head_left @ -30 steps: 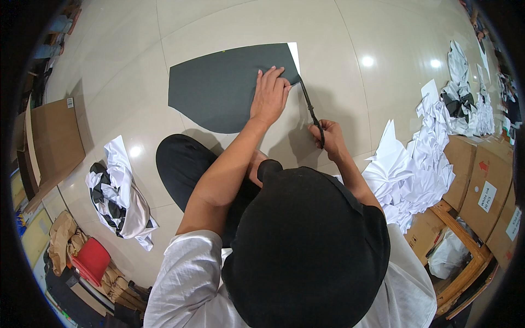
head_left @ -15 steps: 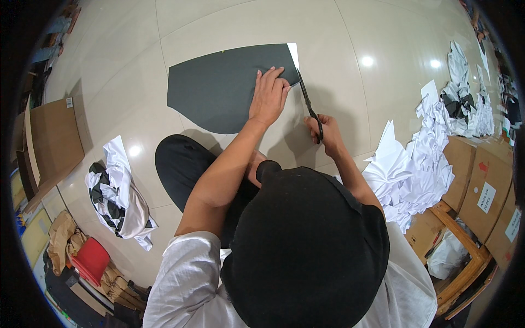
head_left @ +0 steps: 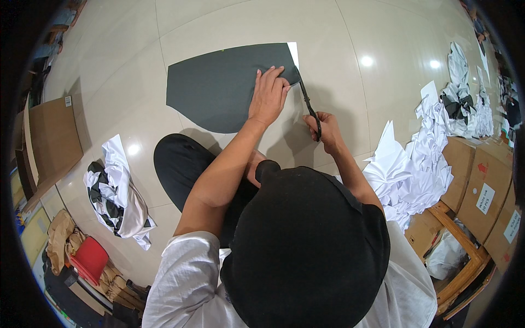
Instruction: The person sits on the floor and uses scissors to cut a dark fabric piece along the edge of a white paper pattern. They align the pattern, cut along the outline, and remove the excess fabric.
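A dark grey flat piece [head_left: 210, 87] with a curved outline lies on the tiled floor in front of me. A narrow strip of white material [head_left: 293, 53] shows from beneath its right end. My left hand [head_left: 268, 98] presses flat on the right part of the grey piece, fingers stretched out. In my right hand [head_left: 329, 131] is a pair of black scissors [head_left: 307, 100], fingers wrapped round the handles. Their blades point away from me and meet the right edge of the two layers. Whether the blades are fully closed is too small to tell.
Crumpled white fabric pieces [head_left: 418, 169] are heaped at my right, beside stacked cardboard boxes [head_left: 465, 164] and a wooden frame [head_left: 462, 240]. On the left are a black-and-white cloth bundle [head_left: 123, 197], a cardboard box [head_left: 54, 131] and a red object [head_left: 90, 259].
The scissors and my right hand have shifted very slightly away from me. My left hand stays on the grey piece.
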Tool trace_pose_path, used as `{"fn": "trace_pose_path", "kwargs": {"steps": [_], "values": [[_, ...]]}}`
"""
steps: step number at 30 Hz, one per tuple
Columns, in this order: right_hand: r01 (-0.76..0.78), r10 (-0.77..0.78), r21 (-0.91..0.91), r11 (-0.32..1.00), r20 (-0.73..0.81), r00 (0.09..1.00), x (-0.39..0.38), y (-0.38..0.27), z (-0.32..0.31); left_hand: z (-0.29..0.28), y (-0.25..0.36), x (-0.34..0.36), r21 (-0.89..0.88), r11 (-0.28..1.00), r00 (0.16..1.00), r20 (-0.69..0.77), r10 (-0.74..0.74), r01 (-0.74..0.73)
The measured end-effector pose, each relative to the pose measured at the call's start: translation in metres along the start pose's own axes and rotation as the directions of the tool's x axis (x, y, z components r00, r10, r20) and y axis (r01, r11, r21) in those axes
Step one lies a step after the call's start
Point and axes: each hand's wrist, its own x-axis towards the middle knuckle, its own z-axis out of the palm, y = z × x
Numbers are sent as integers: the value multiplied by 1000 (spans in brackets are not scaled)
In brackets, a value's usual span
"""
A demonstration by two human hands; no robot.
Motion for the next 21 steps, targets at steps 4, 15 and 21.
{"fn": "trace_pose_path", "kwargs": {"steps": [4,15,21], "values": [[10,-10,-1,1000,-6,1000,0,1,0,0,0,0,2,1000,1000,-1,3,-3],[-16,16,15,1000,-7,1000,-5,2,3,0,0,0,1,1000,1000,-8,-4,4],[12,-12,1,1000,-1,1000,3,-6,6,1,0,0,-4,1000,1000,-11,-3,3]]}}
